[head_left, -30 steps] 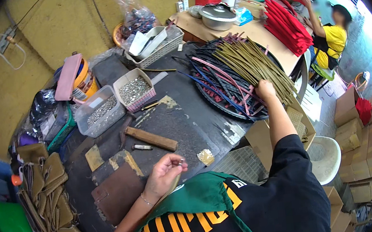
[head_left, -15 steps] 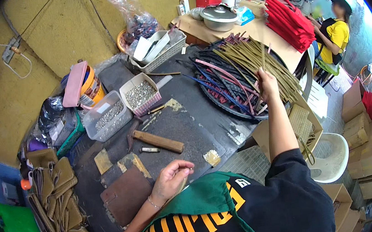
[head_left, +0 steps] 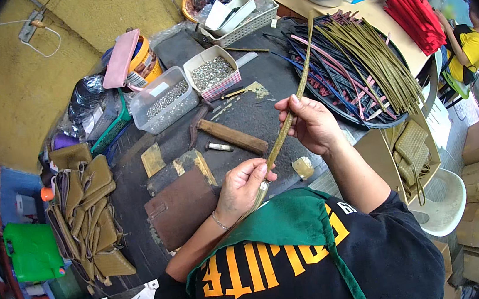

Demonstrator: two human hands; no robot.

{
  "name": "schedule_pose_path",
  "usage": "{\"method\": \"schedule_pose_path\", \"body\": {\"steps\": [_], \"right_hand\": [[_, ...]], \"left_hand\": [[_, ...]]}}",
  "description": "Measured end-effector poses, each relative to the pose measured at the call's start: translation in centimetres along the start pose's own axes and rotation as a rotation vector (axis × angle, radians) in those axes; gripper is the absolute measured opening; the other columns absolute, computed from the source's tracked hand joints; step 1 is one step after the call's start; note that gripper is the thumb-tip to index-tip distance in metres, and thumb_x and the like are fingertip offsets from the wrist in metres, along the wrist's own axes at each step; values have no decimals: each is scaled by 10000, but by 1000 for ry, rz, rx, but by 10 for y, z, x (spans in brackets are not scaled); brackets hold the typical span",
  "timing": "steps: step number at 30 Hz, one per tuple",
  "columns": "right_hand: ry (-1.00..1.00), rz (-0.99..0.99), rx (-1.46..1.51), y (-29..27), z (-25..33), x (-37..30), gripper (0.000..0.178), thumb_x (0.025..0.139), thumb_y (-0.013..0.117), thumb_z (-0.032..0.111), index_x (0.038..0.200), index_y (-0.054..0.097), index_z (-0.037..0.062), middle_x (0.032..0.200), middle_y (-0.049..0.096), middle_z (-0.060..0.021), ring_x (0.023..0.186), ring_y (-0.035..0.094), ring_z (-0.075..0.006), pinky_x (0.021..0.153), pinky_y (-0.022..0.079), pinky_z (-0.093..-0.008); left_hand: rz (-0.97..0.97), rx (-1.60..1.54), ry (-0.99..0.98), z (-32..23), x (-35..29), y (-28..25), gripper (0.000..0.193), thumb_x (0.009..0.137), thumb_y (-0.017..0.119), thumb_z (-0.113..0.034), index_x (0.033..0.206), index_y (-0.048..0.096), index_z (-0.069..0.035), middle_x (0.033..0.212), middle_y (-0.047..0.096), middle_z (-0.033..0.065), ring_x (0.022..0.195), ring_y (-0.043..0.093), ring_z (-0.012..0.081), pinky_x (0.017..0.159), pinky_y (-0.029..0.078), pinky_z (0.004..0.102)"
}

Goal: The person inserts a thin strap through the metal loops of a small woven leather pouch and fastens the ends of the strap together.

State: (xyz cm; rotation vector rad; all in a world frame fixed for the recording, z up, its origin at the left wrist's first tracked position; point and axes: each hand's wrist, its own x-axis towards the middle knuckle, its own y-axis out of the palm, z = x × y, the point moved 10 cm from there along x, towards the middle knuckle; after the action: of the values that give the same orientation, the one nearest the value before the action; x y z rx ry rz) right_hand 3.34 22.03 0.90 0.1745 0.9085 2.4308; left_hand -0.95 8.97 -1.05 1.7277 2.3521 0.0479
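Observation:
A long olive woven strap (head_left: pixel 304 77) slants across the middle in front of me. My right hand (head_left: pixel 311 125) pinches it partway along, and its far end sticks up past the fingers. Lower down, my left hand (head_left: pixel 243 189) is closed on the strap close to my apron, where the rest of it is partly hidden. On the dark work table, beyond my left hand, lie a hammer (head_left: pixel 233 137) with a wooden handle and a small metal cylinder (head_left: pixel 219 147). A flat brown leather-like piece (head_left: pixel 180 206) rests beside my left wrist.
A round tray (head_left: pixel 340 121) holds many coloured straps at the right. Two plastic tubs (head_left: pixel 148 123) of small metal bits stand at the back left. Folded olive woven pieces (head_left: pixel 89 208) pile up at left; a cardboard box (head_left: pixel 379 160) holds more. Another person (head_left: pixel 468 52) sits far right.
My right hand has come from the strap tray back toward me, bringing an olive strap. My left hand now grips that strap lower down. The view has shifted, moving the table leftward-to-right in frame.

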Motion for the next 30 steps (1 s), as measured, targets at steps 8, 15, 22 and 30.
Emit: {"method": "schedule_pose_path", "body": {"steps": [8,15,22,30], "right_hand": [[-24,8,-57,2,5,-3,266,843,466,277,884,588,45,721,571,0,592,479,-53,514,366,-177],[-247,-203,-81,-34,80,-3,229,821,509,221,899,582,19,695,546,5,484,398,-36,452,318,-149],[-1083,-245,-1227,53,144,-48,292,654,618,-39,912,622,96,757,475,-42,669,508,-129,577,451,-230],[-1167,-174,-1243,47,65,-26,388,596,678,-9,948,606,136,855,472,-80,711,531,-178,603,478,-245]], "left_hand": [[-54,35,82,-6,-2,-3,189,860,446,-143,911,541,13,731,579,22,607,462,17,520,377,155],[-98,208,92,-3,-2,-15,182,862,431,-126,938,511,19,807,562,54,743,527,99,633,434,197],[-114,321,450,-48,-9,-7,343,848,459,-266,1039,468,18,1078,475,121,949,482,172,755,415,254],[48,-172,131,-22,4,14,522,832,439,-375,1162,377,25,962,541,100,796,541,113,679,426,210]]}}
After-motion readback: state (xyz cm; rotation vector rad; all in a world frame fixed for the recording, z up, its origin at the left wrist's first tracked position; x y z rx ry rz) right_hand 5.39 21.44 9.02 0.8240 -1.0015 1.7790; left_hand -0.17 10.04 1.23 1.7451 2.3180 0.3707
